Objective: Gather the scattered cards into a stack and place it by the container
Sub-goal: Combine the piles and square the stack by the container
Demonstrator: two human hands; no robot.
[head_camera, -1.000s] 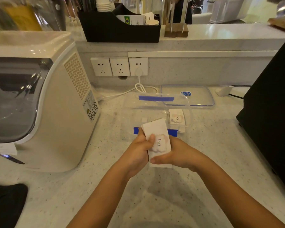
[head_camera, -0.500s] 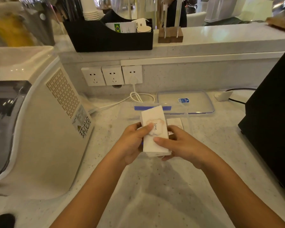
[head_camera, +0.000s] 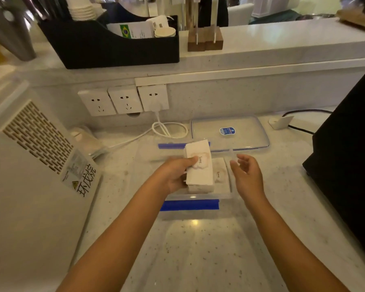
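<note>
My left hand (head_camera: 174, 172) grips a stack of white cards (head_camera: 199, 167) printed with "love.", held over the clear plastic container (head_camera: 190, 204) with blue clips. Another "love." card (head_camera: 219, 175) lies inside the container, just right of the stack. My right hand (head_camera: 248, 175) hovers over the container's right side, a little apart from the stack, fingers spread and holding nothing. The bottom of the stack is partly hidden by my left fingers.
The container's clear lid (head_camera: 230, 132) lies behind it. A large white appliance (head_camera: 34, 165) fills the left, a black machine (head_camera: 350, 161) the right. Wall sockets (head_camera: 123, 100) with a white cable (head_camera: 167, 129) sit on the back wall; a black organiser (head_camera: 114, 45) stands on the upper ledge.
My right hand has let go of the stack and moved off to the right. My left hand now holds the stack alone, further forward over the container.
</note>
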